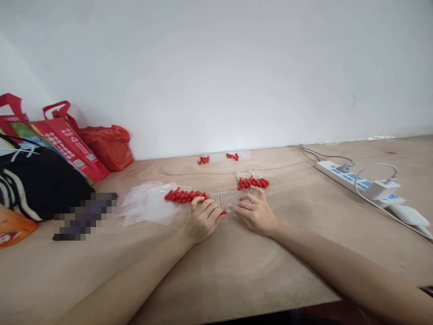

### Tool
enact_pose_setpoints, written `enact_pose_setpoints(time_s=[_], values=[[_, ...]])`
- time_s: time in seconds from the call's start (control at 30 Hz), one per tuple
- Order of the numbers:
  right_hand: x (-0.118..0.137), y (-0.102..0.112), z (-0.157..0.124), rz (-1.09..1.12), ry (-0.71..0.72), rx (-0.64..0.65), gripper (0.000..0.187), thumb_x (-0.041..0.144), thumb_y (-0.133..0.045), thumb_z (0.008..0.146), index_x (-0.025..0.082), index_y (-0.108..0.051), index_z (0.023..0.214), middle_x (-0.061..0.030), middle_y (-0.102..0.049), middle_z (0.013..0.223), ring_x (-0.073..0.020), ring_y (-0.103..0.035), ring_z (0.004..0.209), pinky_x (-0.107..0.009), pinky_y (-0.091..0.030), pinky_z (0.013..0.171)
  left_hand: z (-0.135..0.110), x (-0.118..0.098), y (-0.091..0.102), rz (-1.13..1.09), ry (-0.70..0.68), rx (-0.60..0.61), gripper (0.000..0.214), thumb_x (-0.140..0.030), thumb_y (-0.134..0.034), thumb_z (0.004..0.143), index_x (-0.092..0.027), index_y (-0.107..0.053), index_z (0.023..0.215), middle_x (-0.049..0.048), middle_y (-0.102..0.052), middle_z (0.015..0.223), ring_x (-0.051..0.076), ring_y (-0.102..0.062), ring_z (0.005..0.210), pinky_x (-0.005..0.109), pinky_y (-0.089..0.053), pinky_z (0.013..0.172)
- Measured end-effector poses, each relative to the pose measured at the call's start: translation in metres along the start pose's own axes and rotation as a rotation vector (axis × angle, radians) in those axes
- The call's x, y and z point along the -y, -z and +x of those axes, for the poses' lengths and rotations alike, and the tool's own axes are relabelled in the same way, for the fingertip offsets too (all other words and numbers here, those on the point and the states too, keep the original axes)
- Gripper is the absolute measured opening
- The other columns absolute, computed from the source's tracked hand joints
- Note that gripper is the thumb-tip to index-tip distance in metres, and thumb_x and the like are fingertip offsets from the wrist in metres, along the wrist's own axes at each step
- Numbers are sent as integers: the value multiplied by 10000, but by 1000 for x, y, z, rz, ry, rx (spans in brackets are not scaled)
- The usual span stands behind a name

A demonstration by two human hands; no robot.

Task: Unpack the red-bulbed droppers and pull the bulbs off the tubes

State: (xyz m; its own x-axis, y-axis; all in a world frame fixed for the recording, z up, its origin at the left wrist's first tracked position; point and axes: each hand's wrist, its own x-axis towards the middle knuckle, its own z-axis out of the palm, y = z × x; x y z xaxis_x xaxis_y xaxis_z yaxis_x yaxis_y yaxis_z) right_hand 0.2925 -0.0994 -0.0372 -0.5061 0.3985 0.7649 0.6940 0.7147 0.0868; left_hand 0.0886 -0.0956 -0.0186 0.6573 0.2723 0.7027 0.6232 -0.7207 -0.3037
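Observation:
A row of thin clear rods lies side by side on the wooden table in front of me. My left hand is closed at the row's near left corner, with a small red cap at its fingertips against the rod ends. Fingers bent and apart, my right hand rests over the right side of the rods. A heap of loose red caps sits just beyond my left hand. Past my right hand is a bundle of red-capped rods, red ends towards me.
Flat clear plastic bags lie to the left. Near the wall is another clear bag with red pieces. Red shopping bags and a black bag stand far left. A white power strip with cables is right.

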Motion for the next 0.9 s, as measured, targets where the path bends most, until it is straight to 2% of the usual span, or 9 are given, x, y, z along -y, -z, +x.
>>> enact_pose_setpoints(time_s=[0.13,0.23,0.4,0.73,0.8,0.9], values=[[2,0,1,7,-5,-16,199,219,-470,833,261,-606,972,35,-622,663,-119,-502,769,-417,-189,932,0,4,-1,-93,50,45,229,-316,-502,814,-172,-564,981,58,-647,975,205,-550,949,408,-288,881],[4,2,2,3,10,-27,189,196,-465,828,247,-605,944,40,-615,655,-113,-502,762,-406,-195,932,0,6,-3,-149,28,94,188,-290,-468,838,-212,-594,955,47,-613,1082,207,-510,1045,426,-276,916],[5,6,1,-20,21,-3,156,208,-456,824,222,-610,808,40,-582,589,-116,-496,750,-417,-185,934,-2,8,-2,-185,19,113,159,-241,-482,832,-223,-621,757,-6,-640,1028,193,-507,1047,431,-286,941],[0,7,-5,7,-3,9,149,234,-471,809,237,-617,780,42,-586,576,-126,-496,754,-421,-164,931,-4,10,2,-211,-20,70,178,-167,-467,828,-204,-600,715,-24,-662,879,172,-529,943,418,-306,936],[-7,11,-10,5,-61,-3,159,237,-471,808,236,-626,776,39,-590,574,-130,-501,750,-413,-170,925,-8,14,3,-202,15,50,165,-157,-465,824,-200,-602,741,-7,-653,852,169,-529,898,391,-354,883],[-22,16,-16,-48,-227,-41,163,265,-485,811,246,-646,799,28,-615,597,-130,-508,720,-393,-188,903,-13,25,5,-190,179,-2,151,-197,-458,830,-182,-607,808,36,-601,812,160,-521,805,321,-426,753]])
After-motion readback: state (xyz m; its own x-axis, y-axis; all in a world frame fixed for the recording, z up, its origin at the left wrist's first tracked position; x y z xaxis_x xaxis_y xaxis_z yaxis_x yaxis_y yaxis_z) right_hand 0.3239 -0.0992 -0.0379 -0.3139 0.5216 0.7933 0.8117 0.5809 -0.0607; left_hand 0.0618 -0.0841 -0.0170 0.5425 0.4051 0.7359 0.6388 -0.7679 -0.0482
